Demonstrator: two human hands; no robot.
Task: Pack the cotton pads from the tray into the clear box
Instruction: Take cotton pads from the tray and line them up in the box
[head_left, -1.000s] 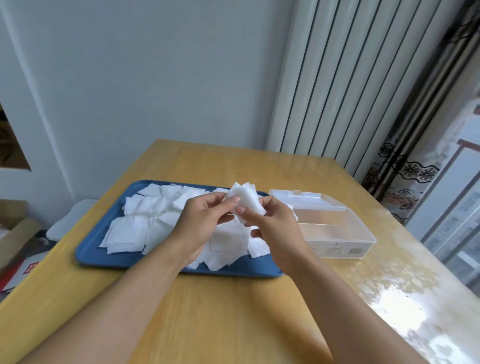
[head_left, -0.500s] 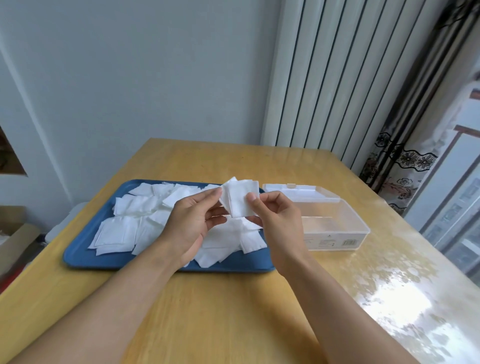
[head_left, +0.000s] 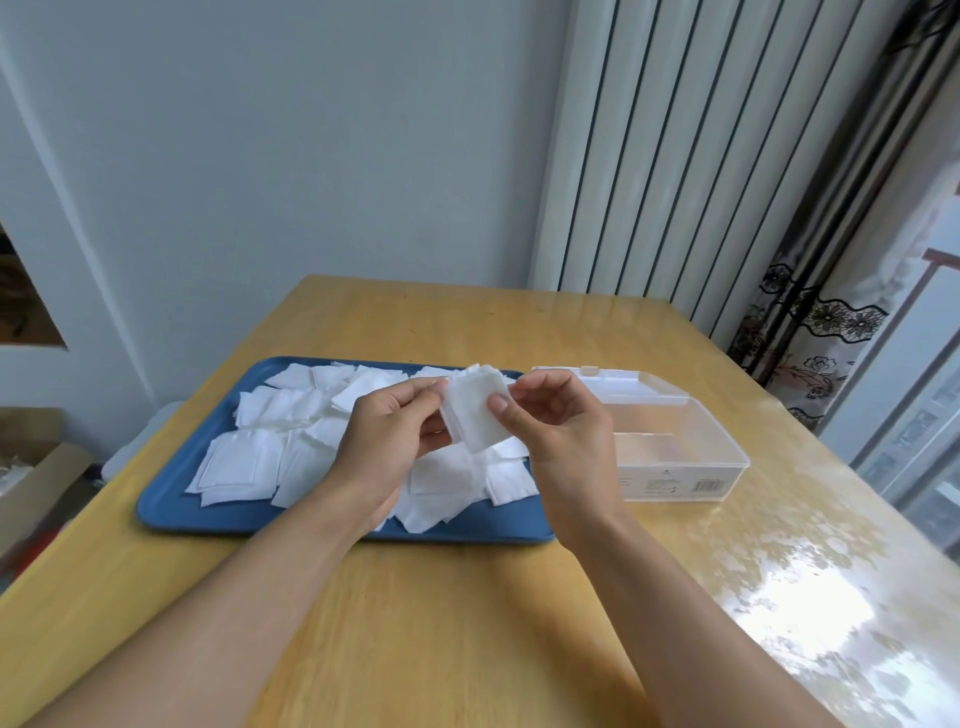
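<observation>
A blue tray (head_left: 171, 512) lies on the wooden table with several white square cotton pads (head_left: 234, 462) scattered over it. Above the tray's right half, my left hand (head_left: 387, 441) and my right hand (head_left: 561, 441) pinch a small stack of cotton pads (head_left: 475, 410) between them, the left on its left edge, the right thumb on its front face. The clear box (head_left: 680, 457) stands open just right of the tray, its lid (head_left: 613, 387) folded back behind it; it looks empty inside.
The wooden table (head_left: 467, 623) has glare on its right side. A white radiator (head_left: 675, 156) and a patterned curtain (head_left: 810, 322) stand behind on the right. A cardboard box (head_left: 31, 467) sits on the floor at the left.
Both hands have squared the held pads into a tidier stack and turned it, staying above the tray's right half. The view has shifted slightly.
</observation>
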